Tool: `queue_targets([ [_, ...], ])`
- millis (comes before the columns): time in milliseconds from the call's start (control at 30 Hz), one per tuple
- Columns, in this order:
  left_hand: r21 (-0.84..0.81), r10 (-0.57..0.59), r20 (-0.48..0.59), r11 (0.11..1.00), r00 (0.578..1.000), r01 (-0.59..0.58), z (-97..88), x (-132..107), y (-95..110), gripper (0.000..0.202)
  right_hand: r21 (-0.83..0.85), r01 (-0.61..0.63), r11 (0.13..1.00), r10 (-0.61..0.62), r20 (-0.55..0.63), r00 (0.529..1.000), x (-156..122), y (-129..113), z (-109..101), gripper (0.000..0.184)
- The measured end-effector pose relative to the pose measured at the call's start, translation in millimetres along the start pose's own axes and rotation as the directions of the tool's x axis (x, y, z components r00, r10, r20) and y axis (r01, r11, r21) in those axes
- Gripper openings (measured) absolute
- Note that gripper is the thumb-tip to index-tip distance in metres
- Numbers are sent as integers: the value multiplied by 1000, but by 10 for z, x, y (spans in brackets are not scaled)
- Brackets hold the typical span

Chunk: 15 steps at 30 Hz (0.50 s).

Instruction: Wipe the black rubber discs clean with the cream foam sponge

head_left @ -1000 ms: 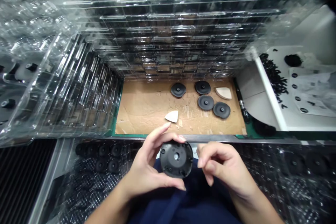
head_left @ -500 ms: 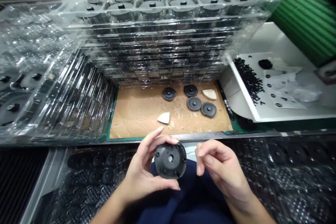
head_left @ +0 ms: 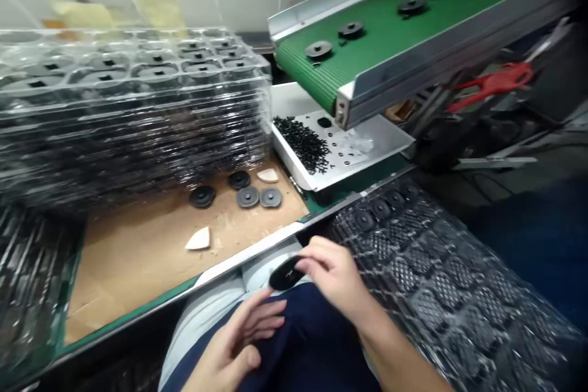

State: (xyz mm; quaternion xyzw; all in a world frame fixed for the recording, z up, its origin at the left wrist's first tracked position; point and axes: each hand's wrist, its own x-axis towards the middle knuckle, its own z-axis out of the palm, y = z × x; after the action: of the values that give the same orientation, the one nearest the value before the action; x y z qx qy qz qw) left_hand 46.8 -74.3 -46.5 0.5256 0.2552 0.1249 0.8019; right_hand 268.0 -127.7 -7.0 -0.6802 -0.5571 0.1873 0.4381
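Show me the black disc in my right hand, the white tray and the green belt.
Black disc (head_left: pixel 283 275), head view: its dark face.
White tray (head_left: pixel 388 133), head view: bare floor, right side.
Green belt (head_left: pixel 381 40), head view: bare surface.

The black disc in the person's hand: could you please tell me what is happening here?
The person's right hand holds the black disc above the lap. The left hand is open beside it; whether a fingertip touches the disc is unclear. On the cardboard lie four dark discs and two pale wedges. To the right, a white tray holds small black parts, near a green conveyor belt.
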Motion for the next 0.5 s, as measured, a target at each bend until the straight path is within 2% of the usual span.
queue_targets([
  [67,115,-76,9,991,997,75,24,53,-62,46,-127,-167,978,145,-162,976,-103,330,-386,34],
  [167,252,-178,-9,952,984,175,56,129,-76,39,-267,-457,849,344,-377,860,-317,867,-980,27],
  [233,290,-199,-17,937,980,196,80,174,-75,39,-311,-589,746,450,-416,790,-456,1176,-1239,22],
  [300,288,-183,-41,939,982,187,105,207,-85,38,-337,-655,676,535,-387,751,-559,1410,-1322,24],
  [367,262,-159,-86,949,984,176,120,223,-107,37,-355,-673,649,586,-331,740,-620,1566,-1266,26],
  [433,236,-171,-109,953,979,192,114,230,-130,37,-368,-672,643,600,-304,740,-650,1644,-1181,26],
  [500,212,-206,-102,951,973,223,83,236,-150,38,-379,-676,632,582,-344,737,-655,1644,-1177,25],
])
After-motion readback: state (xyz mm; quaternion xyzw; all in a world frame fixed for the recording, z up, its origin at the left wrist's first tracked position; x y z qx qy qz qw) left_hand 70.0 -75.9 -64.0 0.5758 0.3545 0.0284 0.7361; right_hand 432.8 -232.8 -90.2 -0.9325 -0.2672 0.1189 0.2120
